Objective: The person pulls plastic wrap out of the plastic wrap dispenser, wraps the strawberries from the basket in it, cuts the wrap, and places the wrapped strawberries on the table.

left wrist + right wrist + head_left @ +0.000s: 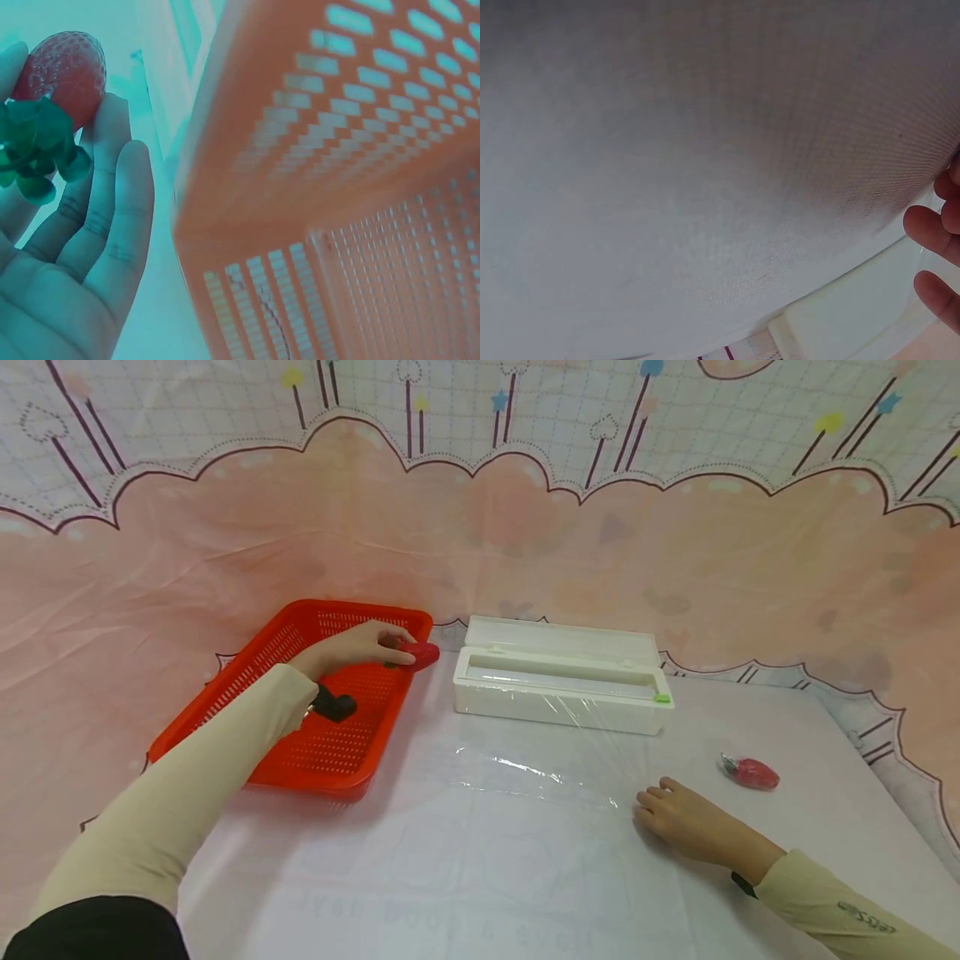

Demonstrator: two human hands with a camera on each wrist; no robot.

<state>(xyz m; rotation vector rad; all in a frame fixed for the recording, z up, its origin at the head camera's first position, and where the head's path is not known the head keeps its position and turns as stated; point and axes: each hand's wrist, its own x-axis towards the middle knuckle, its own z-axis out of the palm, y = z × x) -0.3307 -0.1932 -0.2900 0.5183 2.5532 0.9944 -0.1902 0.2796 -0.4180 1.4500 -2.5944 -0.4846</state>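
red strawberries (424, 655) and bare hands (358, 645) number two each.

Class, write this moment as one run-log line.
left hand: holds strawberry; right hand: at edge of plastic wrap; box: open; second strawberry: on table

A peach-and-white cloth (480, 543) printed with blue stars (499, 401) backs the white tabletop (450, 877).

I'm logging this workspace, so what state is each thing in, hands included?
Left hand: pinching a strawberry
Held strawberry: no film visible on it
Other strawberry: lying on the table, apparently wrapped
Box: lid open
Film: drawn out over the box's front
Basket: upright
Right hand: by the film's corner; grip unclear
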